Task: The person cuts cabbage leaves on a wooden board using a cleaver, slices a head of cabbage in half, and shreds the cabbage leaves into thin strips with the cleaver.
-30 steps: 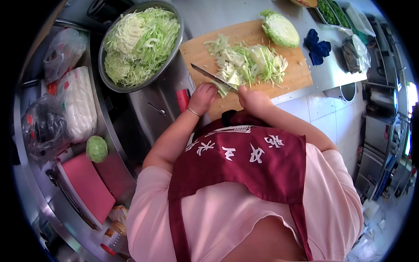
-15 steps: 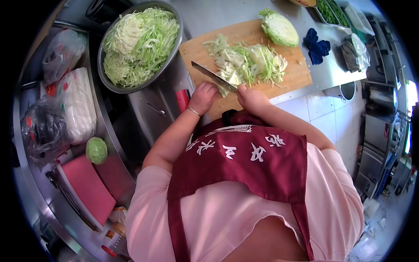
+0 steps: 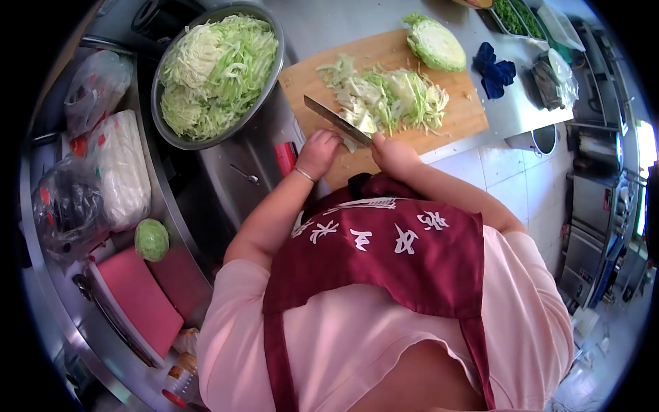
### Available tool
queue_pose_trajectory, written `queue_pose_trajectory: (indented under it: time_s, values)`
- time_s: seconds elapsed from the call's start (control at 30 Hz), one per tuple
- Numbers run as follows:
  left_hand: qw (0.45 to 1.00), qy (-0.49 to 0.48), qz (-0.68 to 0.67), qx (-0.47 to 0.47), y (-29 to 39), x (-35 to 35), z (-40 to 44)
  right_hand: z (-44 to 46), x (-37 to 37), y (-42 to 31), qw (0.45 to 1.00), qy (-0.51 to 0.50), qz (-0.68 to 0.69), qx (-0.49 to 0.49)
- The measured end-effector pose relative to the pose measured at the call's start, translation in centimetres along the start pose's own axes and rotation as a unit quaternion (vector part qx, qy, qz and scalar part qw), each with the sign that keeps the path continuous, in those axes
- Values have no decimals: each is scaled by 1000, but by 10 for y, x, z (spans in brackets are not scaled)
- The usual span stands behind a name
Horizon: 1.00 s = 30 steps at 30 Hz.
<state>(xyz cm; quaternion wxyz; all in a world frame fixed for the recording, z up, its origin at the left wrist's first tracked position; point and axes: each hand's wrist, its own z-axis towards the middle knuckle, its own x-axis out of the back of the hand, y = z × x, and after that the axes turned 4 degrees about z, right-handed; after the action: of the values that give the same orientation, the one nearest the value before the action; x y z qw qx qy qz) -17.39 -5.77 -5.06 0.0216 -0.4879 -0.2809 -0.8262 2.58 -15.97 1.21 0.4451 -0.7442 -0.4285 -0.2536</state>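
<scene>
My right hand [image 3: 397, 156] is closed round the handle of a wide-bladed kitchen knife [image 3: 332, 118]. The blade slants up and left over the near edge of the shredded cabbage [image 3: 391, 99], which lies heaped on a wooden cutting board [image 3: 458, 127]. Left of the blade, my left hand [image 3: 320, 154] rests on the board's near left corner, fingers curled together. A small pale cabbage scrap [image 3: 349, 145] shows by its fingertips; what they grip, if anything, is hidden. A cut cabbage half [image 3: 435, 44] sits at the board's far right.
A large metal bowl [image 3: 159, 113] piled with shredded cabbage stands left of the board. Near my left wrist lies a red object [image 3: 285, 158], with a spoon [image 3: 246, 174] beyond it. A dark blue cloth [image 3: 495, 71] lies right. A whole cabbage [image 3: 152, 239] sits far left.
The cabbage scrap between my left fingers and the blade shows less than before. Both hands and the knife stay almost in place; the view has shifted slightly.
</scene>
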Motion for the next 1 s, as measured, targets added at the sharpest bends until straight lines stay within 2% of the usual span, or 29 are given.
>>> queue_pose_trajectory:
  time_s: [0.07, 0.17, 0.33, 0.4, 0.5, 0.6, 0.7, 0.73, 0.77, 0.9, 0.97, 1.0]
  values:
    - [1000, 2, 0, 0, -1, 2, 1, -13, 13, -8, 999, 34, 29, 25]
    - [1000, 3, 7, 1, 1, 0, -2, -20, 21, -19, 1000, -10, -3, 1]
    - [1000, 4, 14, 6, 3, 0, -1, -15, 10, -16, 1000, -20, -10, 2]
    - [998, -30, 23, 41, 2, -2, -3, -11, 4, -15, 1000, -28, -9, 2]
    - [999, -18, 38, 10, -1, -4, -1, -6, 4, -13, 999, -34, -10, -22]
    - [1000, -12, 15, 9, -4, -5, 2, -8, 8, -3, 1000, 1, 27, -14]
    - [999, -7, -10, 36, 3, -5, 14, -22, 11, 6, 984, 131, 115, 39]
    - [998, -10, -30, 59, 4, -4, 18, -27, 20, 7, 983, 136, 116, 41]
    - [997, -35, -16, 61, 2, -4, 19, -35, 35, 5, 979, 157, 122, 34]
    - [997, -31, -2, 72, -1, 7, 21, -52, 58, 19, 957, 240, 161, 30]
    - [995, -32, 92, 33, -1, 19, 28, -57, 58, 32, 942, 279, 184, 13]
    - [995, -33, 94, 30, 0, 22, 35, -61, 55, 38, 941, 283, 185, 14]
